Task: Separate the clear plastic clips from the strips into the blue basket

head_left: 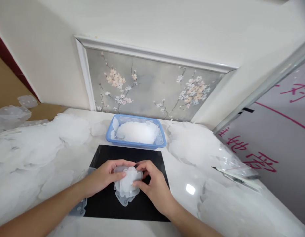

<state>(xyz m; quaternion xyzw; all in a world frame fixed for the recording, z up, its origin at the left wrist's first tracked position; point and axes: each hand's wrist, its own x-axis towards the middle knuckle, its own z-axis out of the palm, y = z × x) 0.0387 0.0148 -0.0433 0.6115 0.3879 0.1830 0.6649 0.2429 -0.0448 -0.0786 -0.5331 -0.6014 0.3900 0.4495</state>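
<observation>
Both hands over a black mat (pixel 103 210)

Between left hand (pixel 101 179) and right hand (pixel 156 186) sits a stack of translucent scalloped sheets (pixel 127 184), pinched at its edges by each hand's thumb and partly curled fingers.

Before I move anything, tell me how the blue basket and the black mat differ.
The blue basket has raised, perforated sides; the black mat is flat and plain. The basket sits near the wall panel; the mat lies nearer the person, beneath the left hand and right hand. The mat covers more of the table than the basket does. Both are roughly rectangular.
</observation>
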